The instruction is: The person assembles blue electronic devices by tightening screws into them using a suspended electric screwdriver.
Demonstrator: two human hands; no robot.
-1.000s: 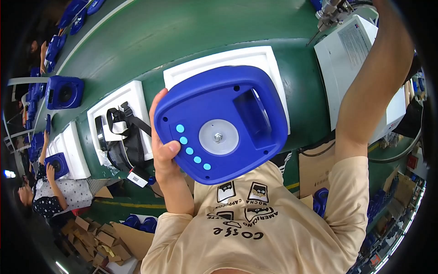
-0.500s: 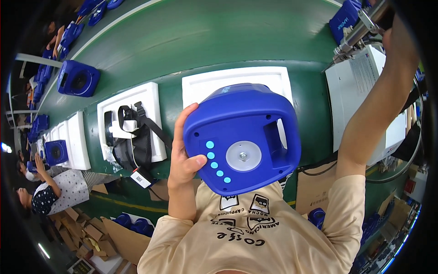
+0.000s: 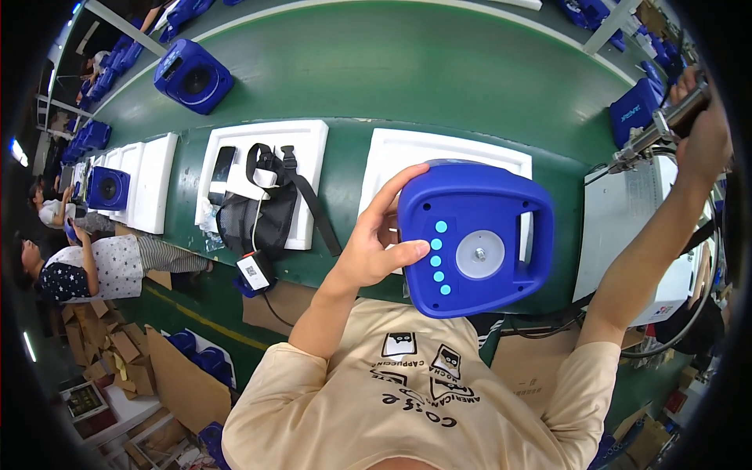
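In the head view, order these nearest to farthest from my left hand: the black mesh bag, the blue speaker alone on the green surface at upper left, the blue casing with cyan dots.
1. Blue casing: held in your left hand.
2. Black mesh bag: left of the hand, on a white foam tray.
3. Blue speaker: upper left, on the green surface.

Blue casing [image 3: 501,207] with turquoise dots [image 3: 436,261]

Left fingers [image 3: 397,188] partly hidden behind blue housing [image 3: 493,204], center. Housing's far side hidden; it covers much of white foam tray [image 3: 439,142]. Right hand [image 3: 707,137], upper right, dim near dark rim; grip on metal tool [image 3: 648,139] unclear. Blue units [image 3: 125,59], upper left: too small, details unreadable.
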